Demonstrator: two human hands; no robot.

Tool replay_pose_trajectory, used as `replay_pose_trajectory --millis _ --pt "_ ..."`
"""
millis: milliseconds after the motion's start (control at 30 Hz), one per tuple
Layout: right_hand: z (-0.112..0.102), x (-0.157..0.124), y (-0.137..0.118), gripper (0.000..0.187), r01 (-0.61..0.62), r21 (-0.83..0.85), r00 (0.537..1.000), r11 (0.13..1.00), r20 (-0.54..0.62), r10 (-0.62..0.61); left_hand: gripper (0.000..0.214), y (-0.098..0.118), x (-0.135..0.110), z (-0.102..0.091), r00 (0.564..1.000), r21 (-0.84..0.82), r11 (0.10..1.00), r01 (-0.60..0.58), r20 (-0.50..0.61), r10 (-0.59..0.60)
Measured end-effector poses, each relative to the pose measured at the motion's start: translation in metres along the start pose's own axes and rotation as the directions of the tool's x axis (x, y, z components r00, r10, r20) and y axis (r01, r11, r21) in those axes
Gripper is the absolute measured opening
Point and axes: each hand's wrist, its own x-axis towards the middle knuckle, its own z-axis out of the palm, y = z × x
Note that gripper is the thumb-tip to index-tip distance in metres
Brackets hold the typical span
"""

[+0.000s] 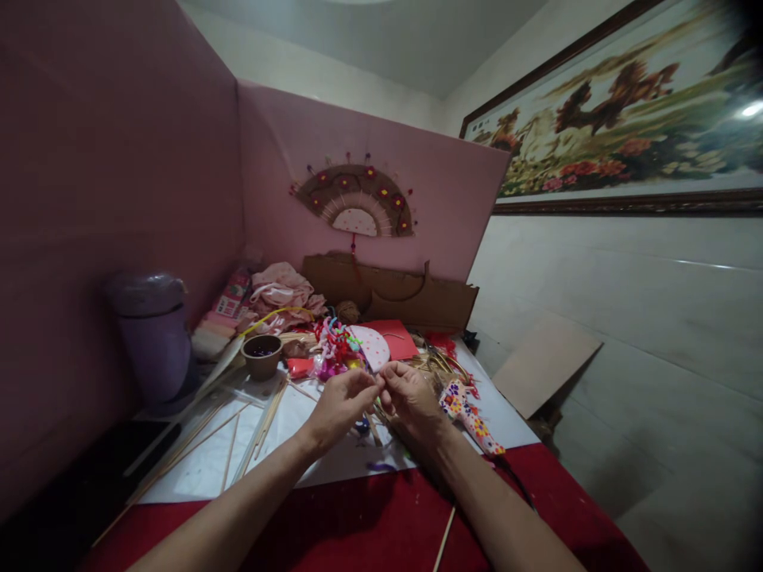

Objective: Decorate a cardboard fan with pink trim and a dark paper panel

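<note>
My left hand (341, 405) and my right hand (411, 397) meet fingertip to fingertip above a white sheet (286, 445) on a red table (381, 516). Both hands pinch something small between them that I cannot make out. Just behind the fingers lies a pale dotted fan-shaped piece (373, 345) beside a red sheet (398, 338). A heap of coloured ribbons and beads (334, 349) sits to the left of it. A glue gun with a floral pattern (470, 417) lies right of my right hand.
Thin wooden sticks (262, 417) are scattered over the sheet. A small brown bowl (262, 355), a purple lidded bin (152, 334), pink cloth (280, 294) and cardboard pieces (387, 294) stand at the back. A decorated fan (358, 199) hangs on the pink partition. Cardboard (545, 361) leans beyond the table's right edge.
</note>
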Motion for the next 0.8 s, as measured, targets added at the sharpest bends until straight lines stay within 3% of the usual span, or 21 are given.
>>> replay_pose_trajectory --millis 100,233,500,667,800 --pt "0.000 0.001 0.001 0.024 0.048 -0.050 0.998 0.998 -0.026 -0.050 0.025 -0.007 0.000 -0.001 0.993 0.175 0.979 -0.108 -0.018 0.113" --pt "0.000 0.001 0.002 0.022 0.080 -0.154 0.996 0.985 -0.031 -0.085 0.032 -0.012 0.001 -0.006 0.987 0.353 0.925 -0.138 -0.032 0.159" --pt "0.003 -0.001 0.003 0.024 0.088 -0.244 0.996 0.966 0.030 -0.083 0.027 -0.010 0.000 -0.008 0.979 0.455 0.873 -0.177 -0.012 0.204" --pt "0.007 -0.003 0.001 0.026 0.088 -0.239 0.996 0.967 0.017 -0.086 0.026 -0.013 0.004 -0.012 0.961 0.498 0.858 -0.131 -0.149 0.233" --pt "0.007 -0.002 0.001 0.024 0.123 -0.245 0.987 0.962 -0.071 -0.145 0.034 -0.015 0.007 -0.016 0.942 0.477 0.875 -0.089 -0.245 0.229"
